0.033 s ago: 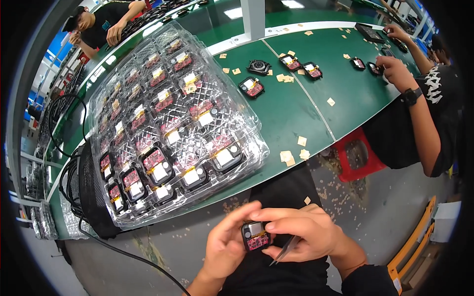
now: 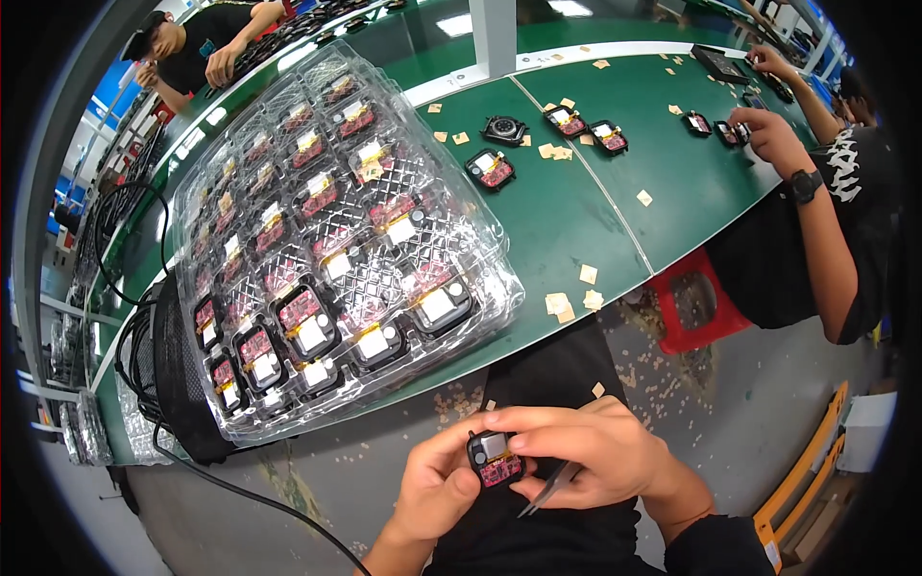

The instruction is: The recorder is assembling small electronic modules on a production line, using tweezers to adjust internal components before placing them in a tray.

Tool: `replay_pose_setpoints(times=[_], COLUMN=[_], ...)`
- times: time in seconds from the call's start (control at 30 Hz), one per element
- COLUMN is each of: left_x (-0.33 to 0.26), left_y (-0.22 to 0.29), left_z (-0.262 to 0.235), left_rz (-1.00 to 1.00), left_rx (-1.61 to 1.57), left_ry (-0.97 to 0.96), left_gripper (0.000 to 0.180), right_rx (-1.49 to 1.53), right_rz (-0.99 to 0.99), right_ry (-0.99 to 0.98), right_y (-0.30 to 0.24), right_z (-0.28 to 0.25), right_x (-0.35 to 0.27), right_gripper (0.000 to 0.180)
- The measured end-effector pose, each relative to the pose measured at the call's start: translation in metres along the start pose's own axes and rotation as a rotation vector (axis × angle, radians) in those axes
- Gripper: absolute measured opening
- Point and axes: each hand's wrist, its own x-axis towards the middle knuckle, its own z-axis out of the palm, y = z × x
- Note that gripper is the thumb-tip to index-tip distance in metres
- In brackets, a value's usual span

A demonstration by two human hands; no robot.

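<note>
Above my lap, my left hand (image 2: 430, 488) is closed round an open smartwatch case (image 2: 499, 470), its thumb at the lower left edge. Inside the black case a silver block and a red circuit board show. My right hand (image 2: 605, 459) touches the case's upper right side with thumbless fingertips visible there, and pinches a pair of metal tweezers (image 2: 549, 490) lower down, tips pointing down and left. Ahead on the green table (image 2: 538, 221), a stacked clear plastic tray (image 2: 501, 278) carries many similar watch cases with white blocks and red boards.
Loose watch cases (image 2: 491, 170) and small tan paper squares (image 2: 557, 305) lie on the table. A black cable (image 2: 259, 492) runs down at left. On the right sit a co-worker's hand (image 2: 765, 137) at a watch case and a red stool (image 2: 693, 307). Another person works at the far left.
The watch case in my hands has shifted and tilted slightly to the left. My left thumb now rests at its lower left edge; the tweezers moved slightly left.
</note>
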Motion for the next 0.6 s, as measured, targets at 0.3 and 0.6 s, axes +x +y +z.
replay_pose_setpoints(times=[0.3, 0.6], left_x=[0.0, 0.0], left_y=[-0.009, -0.012], left_z=[-0.008, -0.001], left_rz=[0.129, 0.159], left_rx=[-0.087, -0.061], left_ry=[0.088, 0.151], left_gripper=[0.066, 0.065], right_rx=[-0.371, -0.591], right_rz=[0.086, -0.052], right_ry=[0.11, 0.165], right_y=[-0.008, 0.003], right_z=[0.006, 0.017], right_x=[-0.001, -0.011], right_gripper=[0.045, 0.041])
